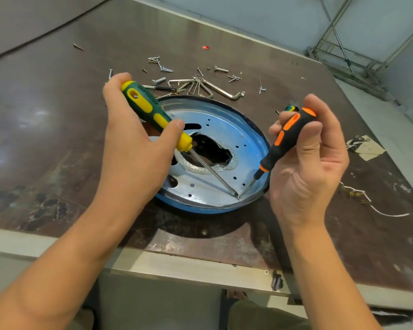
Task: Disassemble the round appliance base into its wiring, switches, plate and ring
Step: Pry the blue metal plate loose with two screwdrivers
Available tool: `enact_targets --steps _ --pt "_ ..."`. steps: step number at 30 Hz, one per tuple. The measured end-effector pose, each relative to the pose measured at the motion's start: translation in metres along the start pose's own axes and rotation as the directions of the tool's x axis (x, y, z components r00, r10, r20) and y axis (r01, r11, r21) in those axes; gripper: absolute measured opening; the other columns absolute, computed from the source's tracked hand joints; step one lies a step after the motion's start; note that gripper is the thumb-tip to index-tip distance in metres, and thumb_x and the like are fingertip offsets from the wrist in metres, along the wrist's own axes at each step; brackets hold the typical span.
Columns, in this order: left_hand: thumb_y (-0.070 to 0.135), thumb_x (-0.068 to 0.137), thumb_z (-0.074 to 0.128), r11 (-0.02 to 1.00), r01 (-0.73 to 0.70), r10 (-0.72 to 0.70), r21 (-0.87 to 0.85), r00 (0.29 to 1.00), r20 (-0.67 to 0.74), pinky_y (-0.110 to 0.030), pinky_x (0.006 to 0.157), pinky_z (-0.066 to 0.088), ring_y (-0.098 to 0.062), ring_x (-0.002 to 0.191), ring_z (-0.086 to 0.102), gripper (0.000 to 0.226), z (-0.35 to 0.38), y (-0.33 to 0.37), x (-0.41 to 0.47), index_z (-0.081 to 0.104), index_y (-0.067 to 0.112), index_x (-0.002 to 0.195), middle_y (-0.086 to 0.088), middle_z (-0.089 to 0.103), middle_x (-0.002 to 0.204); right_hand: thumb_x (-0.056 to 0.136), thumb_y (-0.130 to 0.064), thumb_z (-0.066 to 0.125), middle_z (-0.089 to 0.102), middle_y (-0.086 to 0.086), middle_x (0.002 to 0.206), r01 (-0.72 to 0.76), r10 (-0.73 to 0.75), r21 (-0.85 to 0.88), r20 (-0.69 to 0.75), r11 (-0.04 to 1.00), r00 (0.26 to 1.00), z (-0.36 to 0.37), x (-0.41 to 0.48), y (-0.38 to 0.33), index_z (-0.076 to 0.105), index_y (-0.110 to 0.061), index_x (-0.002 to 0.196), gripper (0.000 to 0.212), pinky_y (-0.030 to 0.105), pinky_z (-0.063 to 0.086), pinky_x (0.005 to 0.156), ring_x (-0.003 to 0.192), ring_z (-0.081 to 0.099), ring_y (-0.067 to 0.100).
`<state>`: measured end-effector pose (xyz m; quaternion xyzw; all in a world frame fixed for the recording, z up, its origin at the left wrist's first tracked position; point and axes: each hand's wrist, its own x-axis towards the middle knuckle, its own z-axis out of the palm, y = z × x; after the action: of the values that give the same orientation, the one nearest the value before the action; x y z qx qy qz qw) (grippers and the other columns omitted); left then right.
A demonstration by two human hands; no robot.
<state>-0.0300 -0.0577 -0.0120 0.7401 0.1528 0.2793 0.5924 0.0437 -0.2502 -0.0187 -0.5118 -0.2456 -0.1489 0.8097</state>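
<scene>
Seen from the head camera, the round base (224,129) lies flat on the brown worktop (57,115), close to the near edge. It has a shiny metal plate (227,139) sitting inside a blue ring (188,207). The plate has small holes in it and a big ragged dark hole (210,148) in the middle.

The left hand (134,148) comes in over the left side of the base and hides that part of it. Its fingers are curled round the handle of a green and yellow screwdriver (153,108), with the thumb pressed on top. The long thin shaft runs down across the middle hole to the near edge of the plate.

The right hand (308,167) is at the right side of the base, palm turned toward the camera. Its fingers are wrapped round a short black and orange screwdriver (284,139). This hand hides a bit of the ring's right edge. The two screwdriver tips meet at one spot on the plate, just inside the ring.

Behind the base lie a bunch of silver bent keys (208,88) and many loose screws (160,64), spread out over the worktop. A tiny red bit (205,47) lies farther back. The end of another green and yellow tool (290,107) peeks out behind the right fingers; most of it is hidden. To the right lie a white wire (377,208) and a pale flat scrap (367,150). A metal frame (343,44) stands past the far corner.
</scene>
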Motion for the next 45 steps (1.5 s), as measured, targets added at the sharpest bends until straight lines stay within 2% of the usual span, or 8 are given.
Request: enact_targets --steps 4,10,15,22,30,35,41,45 --pt "0.022 0.092 0.071 0.999 0.027 -0.027 -0.026 0.999 0.018 -0.046 0.056 0.061 -0.025 0.091 0.070 0.066 0.000 0.000 -0.001 0.029 0.032 0.142 -0.005 0.054 0.109 0.112 -0.011 0.032 0.069 0.011 0.091 -0.112 0.114 0.110 -0.007 0.988 0.993 -0.006 0.001 0.003 0.059 -0.010 0.121 0.029 0.039 0.053 0.083 0.074 0.065 0.024" --pt "0.024 0.092 0.071 1.000 0.014 -0.014 0.004 1.000 0.002 -0.046 0.069 0.061 -0.022 0.091 0.071 0.067 0.002 0.001 -0.001 0.028 0.033 0.143 -0.002 0.056 0.111 0.092 -0.033 0.073 0.057 0.002 0.095 -0.099 0.094 0.066 0.074 0.993 0.993 0.001 0.002 -0.002 0.064 -0.021 0.114 0.027 0.043 0.050 0.086 0.083 0.061 0.018" --pt "0.023 0.093 0.070 0.999 0.032 -0.032 -0.005 0.999 0.014 -0.042 0.055 0.062 -0.023 0.088 0.072 0.067 0.001 0.000 0.001 0.027 0.034 0.143 -0.002 0.056 0.111 0.108 -0.008 0.039 0.067 0.009 0.097 -0.111 0.109 0.066 0.042 0.992 0.993 -0.005 0.002 0.002 0.057 -0.014 0.127 0.026 0.033 0.051 0.082 0.079 0.063 0.020" --pt "0.024 0.091 0.072 1.000 0.030 -0.030 -0.006 0.999 0.013 -0.045 0.082 0.060 -0.029 0.100 0.069 0.069 0.002 -0.002 0.004 0.028 0.030 0.143 -0.002 0.055 0.116 0.101 -0.004 0.050 0.060 0.003 0.101 -0.111 0.111 0.017 0.042 0.994 0.993 -0.001 0.002 -0.001 0.059 -0.017 0.119 0.024 0.036 0.049 0.077 0.084 0.060 0.016" --pt "0.029 0.089 0.073 0.999 0.018 -0.017 0.045 1.000 -0.020 -0.054 0.077 0.058 -0.029 0.107 0.064 0.070 0.001 -0.004 0.002 0.028 0.030 0.143 -0.010 0.046 0.126 0.098 -0.007 0.033 0.066 0.012 0.098 -0.164 0.162 0.080 0.030 0.983 0.986 -0.003 0.003 0.000 0.057 -0.007 0.125 0.035 0.040 0.048 0.084 0.082 0.061 0.026" --pt "0.030 0.089 0.073 0.998 0.010 -0.008 0.057 0.999 -0.031 -0.056 0.080 0.057 -0.030 0.113 0.060 0.071 0.001 -0.005 0.003 0.028 0.029 0.143 -0.008 0.046 0.126 0.100 -0.029 0.064 0.054 0.004 0.094 -0.092 0.092 -0.005 0.042 0.996 0.995 0.005 0.002 -0.001 0.060 -0.014 0.120 0.026 0.040 0.046 0.081 0.078 0.055 0.018" --pt "0.039 0.083 0.079 0.967 -0.079 0.104 0.242 0.990 -0.092 -0.012 0.084 0.047 -0.003 0.099 0.055 0.067 -0.004 -0.003 0.005 0.040 0.025 0.136 0.002 0.045 0.125 0.111 -0.009 0.033 0.064 0.009 0.094 -0.062 0.064 -0.075 0.020 0.995 0.998 -0.002 0.001 0.004 0.053 -0.009 0.130 0.027 0.035 0.048 0.079 0.075 0.058 0.021" --pt "0.055 0.075 0.078 0.929 -0.072 0.114 0.362 0.989 -0.096 -0.019 0.084 0.039 -0.017 0.108 0.054 0.056 -0.021 -0.015 0.019 0.055 0.027 0.118 0.000 0.054 0.117 0.110 -0.011 0.037 0.064 0.007 0.092 -0.026 0.031 -0.084 0.056 0.996 0.998 0.000 0.000 0.005 0.054 -0.011 0.125 0.023 0.036 0.048 0.075 0.076 0.056 0.022"
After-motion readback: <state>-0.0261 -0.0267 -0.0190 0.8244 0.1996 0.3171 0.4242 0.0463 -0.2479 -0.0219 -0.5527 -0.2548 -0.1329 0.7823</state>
